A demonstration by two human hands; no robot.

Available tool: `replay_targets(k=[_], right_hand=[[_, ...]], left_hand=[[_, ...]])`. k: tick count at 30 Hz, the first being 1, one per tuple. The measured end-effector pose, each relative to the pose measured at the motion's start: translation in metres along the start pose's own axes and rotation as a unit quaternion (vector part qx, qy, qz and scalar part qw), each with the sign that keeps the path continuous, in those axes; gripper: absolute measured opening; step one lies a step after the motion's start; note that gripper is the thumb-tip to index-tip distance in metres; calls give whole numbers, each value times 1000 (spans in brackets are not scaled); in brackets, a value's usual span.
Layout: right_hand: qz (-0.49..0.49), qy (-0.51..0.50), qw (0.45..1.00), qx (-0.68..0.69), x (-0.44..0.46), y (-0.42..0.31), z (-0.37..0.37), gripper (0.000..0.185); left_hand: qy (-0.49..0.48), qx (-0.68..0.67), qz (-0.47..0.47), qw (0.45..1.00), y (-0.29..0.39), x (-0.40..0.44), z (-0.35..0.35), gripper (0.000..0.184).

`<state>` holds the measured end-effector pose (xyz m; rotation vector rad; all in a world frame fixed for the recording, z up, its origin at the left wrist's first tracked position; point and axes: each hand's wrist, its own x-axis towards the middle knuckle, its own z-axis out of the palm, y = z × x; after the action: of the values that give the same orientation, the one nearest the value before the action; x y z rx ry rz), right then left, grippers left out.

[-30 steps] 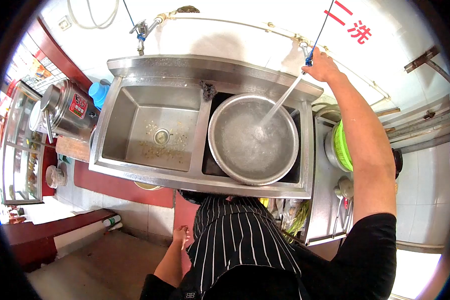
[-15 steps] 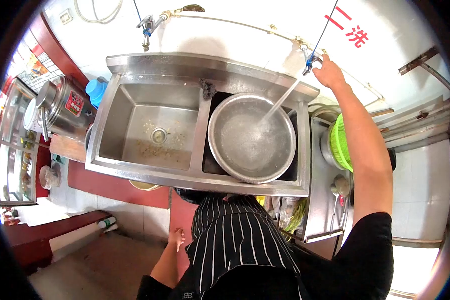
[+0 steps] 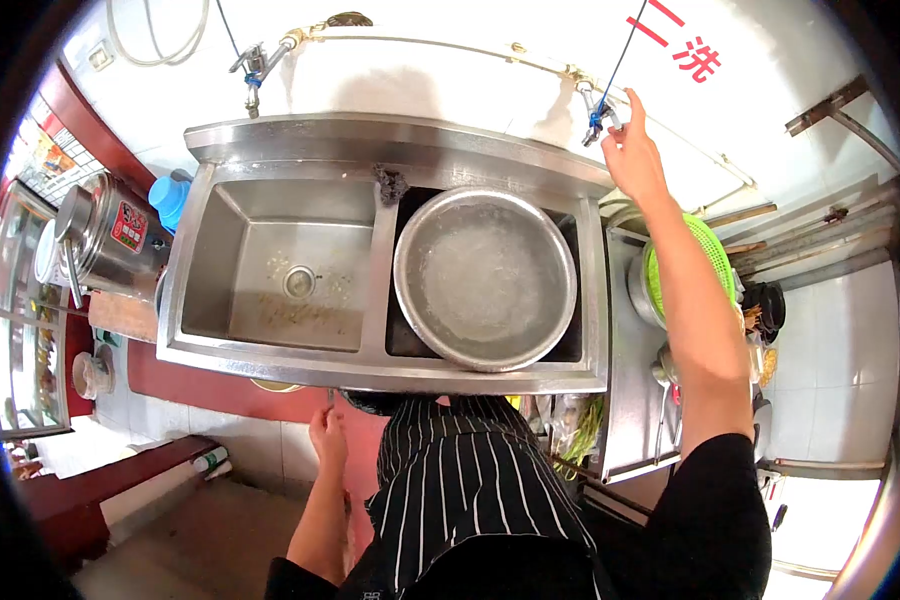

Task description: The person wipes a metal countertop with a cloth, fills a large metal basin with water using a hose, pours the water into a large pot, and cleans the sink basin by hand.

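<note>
A large round metal basin [image 3: 485, 280] holds water with a rippled, slightly frothy surface and sits in the right bay of the steel sink [image 3: 260, 365]. Above its upper right rim is a wall tap [image 3: 594, 122] with blue on it; no stream shows from its spout. My right hand [image 3: 634, 160] is at the tap's handle side, index finger stretched up and thumb apart. Whether it still touches the handle is unclear. Down by my side, in front of the sink, my left hand [image 3: 328, 432] is raised with fingers loosely bent, apparently holding nothing.
Food scraps lie around the drain [image 3: 300, 282] in the left bay. A second tap [image 3: 254, 75] is on the wall above. To the right, a green strainer [image 3: 692, 262] stands on a steel side table [image 3: 625, 380]. A metal container [image 3: 120, 235] and a blue jug [image 3: 170, 200] stand left.
The water stream from the right tap has stopped. My right hand's fingers have spread at the tap. My left hand has risen towards the sink's front, and the view has shifted slightly.
</note>
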<state>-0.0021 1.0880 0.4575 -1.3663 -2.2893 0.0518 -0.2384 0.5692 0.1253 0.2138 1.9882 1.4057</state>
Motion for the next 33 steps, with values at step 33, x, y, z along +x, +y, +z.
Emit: replay_targets(k=[33], right_hand=[[313,-207,875,306,-109,257,322,44]], left_hand=[[140,-276,-265,913,96,106,273,45]])
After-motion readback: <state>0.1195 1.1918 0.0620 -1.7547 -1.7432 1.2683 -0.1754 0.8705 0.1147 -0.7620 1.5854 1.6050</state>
